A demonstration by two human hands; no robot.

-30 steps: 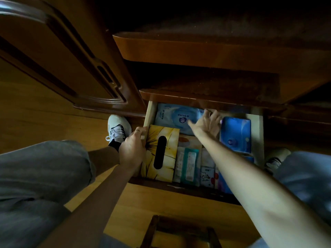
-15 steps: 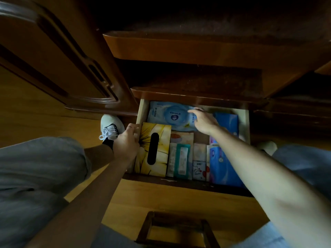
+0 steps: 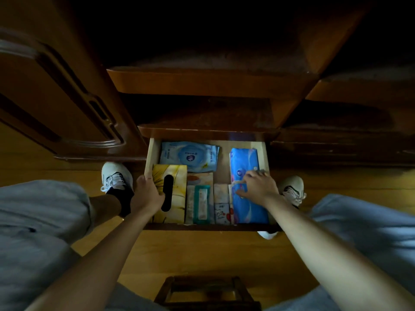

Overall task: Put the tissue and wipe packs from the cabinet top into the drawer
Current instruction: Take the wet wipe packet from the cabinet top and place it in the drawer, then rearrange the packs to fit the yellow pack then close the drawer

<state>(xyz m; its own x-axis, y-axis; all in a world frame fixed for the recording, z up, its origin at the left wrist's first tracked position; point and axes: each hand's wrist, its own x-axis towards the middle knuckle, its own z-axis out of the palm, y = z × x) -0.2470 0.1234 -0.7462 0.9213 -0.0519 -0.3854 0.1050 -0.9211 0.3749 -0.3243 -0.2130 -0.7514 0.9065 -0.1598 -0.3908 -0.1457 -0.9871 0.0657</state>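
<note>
Dim wooden cabinet (image 3: 202, 86) overhead, and its drawer (image 3: 244, 145) stands pulled out, packed. Left hand (image 3: 147, 194) grips the drawer's left wall beside the yellow tissue box (image 3: 176, 176). Right hand (image 3: 258, 185) rests with curled fingers on the blue tissue packs (image 3: 243, 160) along the right side. At the back lies a pale wipe pack (image 3: 189, 154); smaller packs (image 3: 202, 203) fill the middle.

The open pale-wood drawer (image 3: 151, 153) holds a yellow tissue box (image 3: 177, 176), a light-blue wipe pack (image 3: 189, 154) and two bright blue tissue packs (image 3: 243, 159). The left hand (image 3: 147, 195) grips the drawer's left wall beside the box; the right hand (image 3: 258, 187) rests curled fingers on the blue packs.
</note>
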